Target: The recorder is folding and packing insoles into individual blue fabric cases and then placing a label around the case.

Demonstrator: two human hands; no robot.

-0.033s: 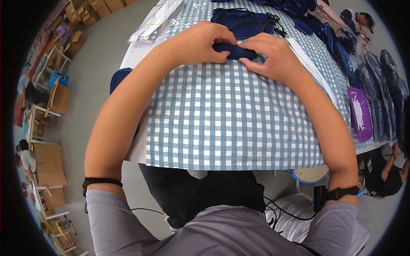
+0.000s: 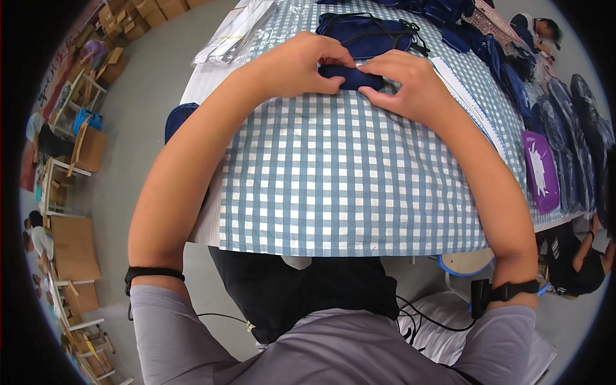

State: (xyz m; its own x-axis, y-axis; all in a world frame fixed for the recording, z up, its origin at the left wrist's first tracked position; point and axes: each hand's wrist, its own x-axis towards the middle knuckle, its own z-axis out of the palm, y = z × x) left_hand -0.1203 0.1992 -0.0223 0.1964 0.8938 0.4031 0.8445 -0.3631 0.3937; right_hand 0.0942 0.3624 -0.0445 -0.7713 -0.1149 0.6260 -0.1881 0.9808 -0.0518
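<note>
A small navy bundle of cloth (image 2: pixel 353 78), folded or rolled into a short oblong, lies on the checked tablecloth (image 2: pixel 346 173) toward the far side. My left hand (image 2: pixel 307 67) grips its left end between thumb and fingers. At the right end, my right hand (image 2: pixel 407 82) pinches it the same way, and its fingertips nearly meet those of the left. Just beyond the hands lies a navy fabric pouch (image 2: pixel 366 35) with black cords. What kind of item the bundle is cannot be made out.
Clear plastic bags (image 2: pixel 234 32) lie at the far left. A white ruler (image 2: pixel 471 106) rests right of my right hand. Farther right are a purple tray (image 2: pixel 542 173), plastic-wrapped dark items (image 2: pixel 564 141), navy fabric pieces (image 2: pixel 507 70) and a pink basket (image 2: pixel 494 19). Other people work at both sides.
</note>
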